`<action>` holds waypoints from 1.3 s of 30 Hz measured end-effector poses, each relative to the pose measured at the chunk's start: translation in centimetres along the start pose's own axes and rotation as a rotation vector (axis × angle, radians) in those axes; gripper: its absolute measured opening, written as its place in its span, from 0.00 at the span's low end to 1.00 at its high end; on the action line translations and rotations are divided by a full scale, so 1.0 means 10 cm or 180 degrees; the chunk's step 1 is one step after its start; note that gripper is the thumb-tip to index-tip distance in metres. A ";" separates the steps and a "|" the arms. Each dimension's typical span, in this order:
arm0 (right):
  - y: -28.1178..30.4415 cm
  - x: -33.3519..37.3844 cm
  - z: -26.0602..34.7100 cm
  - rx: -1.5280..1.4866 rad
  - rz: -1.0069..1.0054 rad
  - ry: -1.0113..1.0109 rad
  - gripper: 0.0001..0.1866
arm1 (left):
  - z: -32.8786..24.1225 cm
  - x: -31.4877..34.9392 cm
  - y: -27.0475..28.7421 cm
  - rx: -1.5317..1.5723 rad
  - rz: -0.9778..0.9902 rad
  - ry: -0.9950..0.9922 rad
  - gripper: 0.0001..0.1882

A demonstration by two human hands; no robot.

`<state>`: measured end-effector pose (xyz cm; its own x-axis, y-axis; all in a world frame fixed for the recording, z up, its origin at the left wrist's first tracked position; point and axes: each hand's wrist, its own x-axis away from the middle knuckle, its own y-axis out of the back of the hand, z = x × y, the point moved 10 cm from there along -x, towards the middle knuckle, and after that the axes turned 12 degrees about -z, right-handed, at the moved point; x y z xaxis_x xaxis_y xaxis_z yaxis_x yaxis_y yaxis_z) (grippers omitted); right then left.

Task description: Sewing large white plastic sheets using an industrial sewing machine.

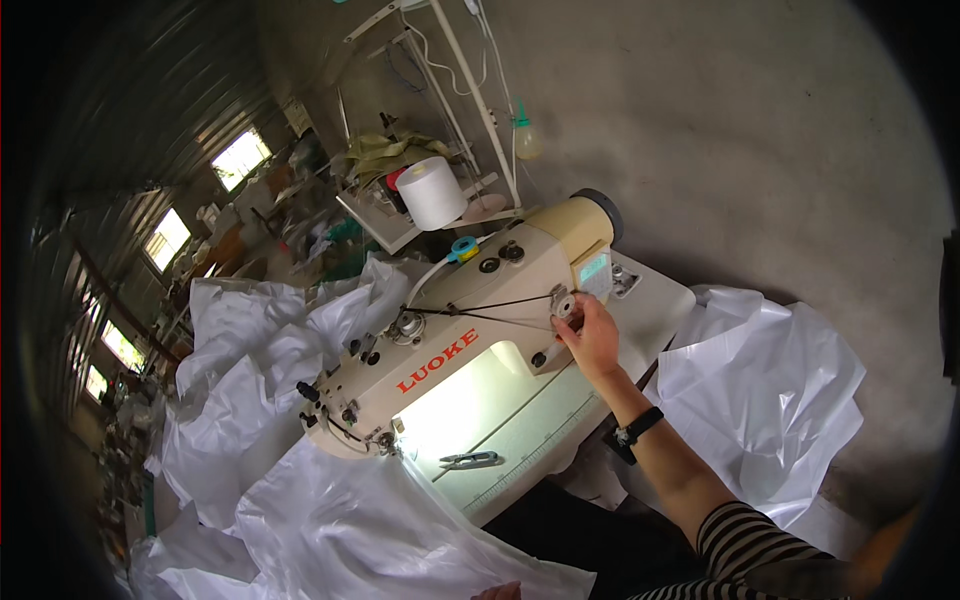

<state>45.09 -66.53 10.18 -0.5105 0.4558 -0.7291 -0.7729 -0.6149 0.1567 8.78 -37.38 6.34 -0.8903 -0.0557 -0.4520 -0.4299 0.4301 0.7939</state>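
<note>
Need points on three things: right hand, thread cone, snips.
Right hand (594,338): head view, back of the hand.
Thread cone (434,196): head view, middle of its white side.
Snips (474,460): head view, middle of the body.

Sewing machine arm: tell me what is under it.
Beneath the sewing machine arm shows a lit, pale work surface; thread snips lie on its near part. White sheeting covers its left end, hiding whatever is below.
</note>
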 end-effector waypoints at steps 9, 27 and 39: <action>0.56 1.58 0.38 -0.1751 0.2640 -0.1575 0.22 | 1.06 -0.01 1.12 -0.0785 -0.0997 0.1215 0.17; 0.97 3.22 1.44 -0.1809 0.4366 -0.1524 0.20 | 0.68 -0.07 0.38 -0.0915 -0.0492 0.0423 0.24; 0.71 2.98 1.77 -0.0932 0.4367 -0.0754 0.27 | -0.06 0.03 -0.21 0.0370 -0.0037 0.0264 0.04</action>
<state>17.76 -45.92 1.36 -0.8519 -0.5235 0.0171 0.4679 -0.7458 0.4742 9.30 -38.84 4.74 -0.8967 -0.1335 -0.4220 -0.4244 0.5301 0.7341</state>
